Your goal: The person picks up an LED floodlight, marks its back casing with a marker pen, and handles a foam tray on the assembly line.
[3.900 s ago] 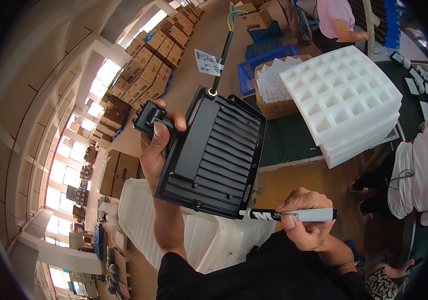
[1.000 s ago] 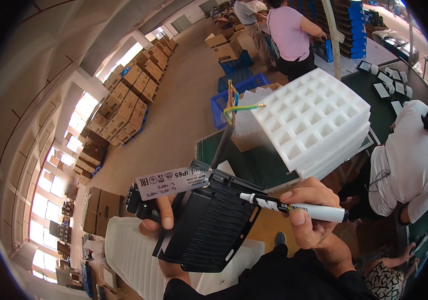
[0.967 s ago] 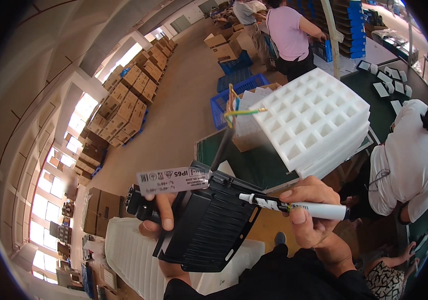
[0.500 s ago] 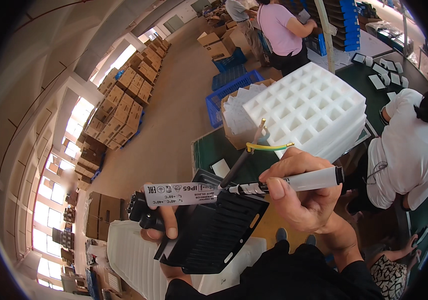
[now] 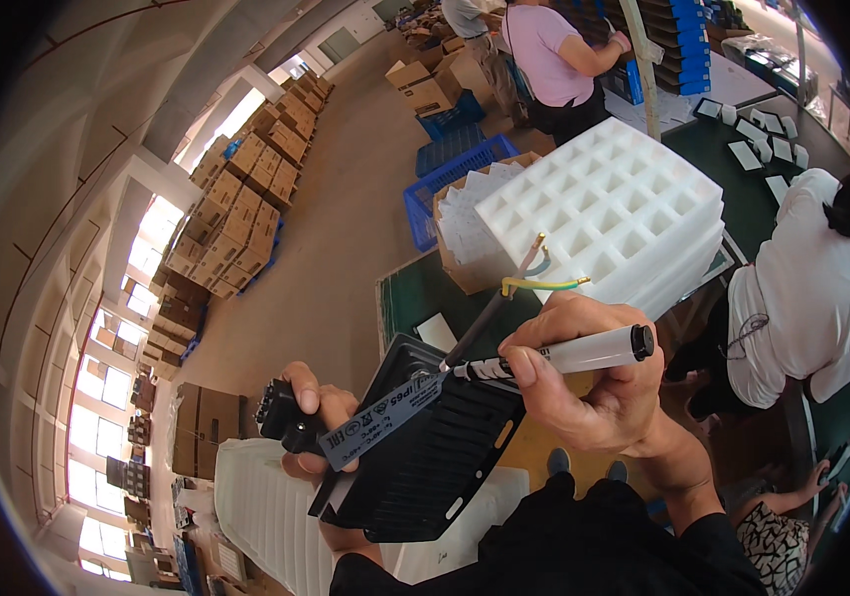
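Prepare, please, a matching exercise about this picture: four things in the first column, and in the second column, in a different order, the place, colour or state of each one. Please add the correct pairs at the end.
Column one
1. marker
2. ribbed case
3. foam block
4. cable

Column two
A. splits into separate wires at its upper end
B. held in the right hand
C. white, with rows of holes
D. black, held in the left hand

Pairs: 1-B, 2-D, 3-C, 4-A
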Available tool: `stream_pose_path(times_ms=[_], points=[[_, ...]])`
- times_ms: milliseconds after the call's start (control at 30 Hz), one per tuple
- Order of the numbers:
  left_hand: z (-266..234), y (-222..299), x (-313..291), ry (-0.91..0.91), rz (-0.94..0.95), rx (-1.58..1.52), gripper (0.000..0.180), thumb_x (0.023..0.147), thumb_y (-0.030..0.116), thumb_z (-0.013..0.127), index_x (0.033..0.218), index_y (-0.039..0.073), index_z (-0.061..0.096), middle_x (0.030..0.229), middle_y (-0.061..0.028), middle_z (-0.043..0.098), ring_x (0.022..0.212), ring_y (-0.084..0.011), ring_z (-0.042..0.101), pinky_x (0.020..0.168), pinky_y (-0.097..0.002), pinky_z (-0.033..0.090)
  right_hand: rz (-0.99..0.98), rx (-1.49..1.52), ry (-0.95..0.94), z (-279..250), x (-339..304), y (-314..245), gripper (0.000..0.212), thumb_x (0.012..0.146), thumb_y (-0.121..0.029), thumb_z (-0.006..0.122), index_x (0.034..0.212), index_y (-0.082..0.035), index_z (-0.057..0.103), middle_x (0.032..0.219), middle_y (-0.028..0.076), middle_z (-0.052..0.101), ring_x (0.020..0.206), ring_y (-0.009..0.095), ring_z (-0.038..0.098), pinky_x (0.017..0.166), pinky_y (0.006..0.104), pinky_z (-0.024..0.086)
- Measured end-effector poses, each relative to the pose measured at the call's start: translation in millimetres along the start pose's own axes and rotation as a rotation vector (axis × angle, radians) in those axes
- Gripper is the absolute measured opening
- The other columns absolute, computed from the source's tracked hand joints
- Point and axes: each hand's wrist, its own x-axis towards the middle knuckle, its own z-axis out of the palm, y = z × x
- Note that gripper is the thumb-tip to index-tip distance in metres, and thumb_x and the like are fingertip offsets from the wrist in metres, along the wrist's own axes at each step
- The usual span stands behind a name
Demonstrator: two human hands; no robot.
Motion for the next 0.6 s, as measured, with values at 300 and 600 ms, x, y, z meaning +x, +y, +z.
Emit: stream_pose_path(times_ms=[300, 600], points=[[1, -3, 6, -0.034, -0.084, 0.024, 0.042, 0.094, 0.017, 0.071, 0.119, 0.008, 0.038, 0.074, -0.0064, 0.066, 0.069, -0.0147, 0.065, 0.082, -0.0353, 0.056, -0.002, -0.039, -0.024, -4, 2, 3, 0.008, 0.081, -0.002, 0.074, 0.082, -0.002, 0.066, 0.067, 0.004, 0.063, 0.05, 0.013, 0.059, 0.045, 0.0262, 0.042], [-3, -15, 7, -0.013, 0.002, 0.06, 0.04, 0.097, 0.019, 0.067, 0.12, 0.008, 0.036, 0.075, -0.0055, 0.067, 0.064, -0.0147, 0.062, 0.078, -0.033, 0.056, 0.024, -0.032, -0.015, -5, 6, 4, 0.011, 0.081, -0.002, 0.074, 0.081, -0.002, 0.064, 0.066, 0.006, 0.061, 0.048, 0.015, 0.057, 0.044, 0.0277, 0.041]])
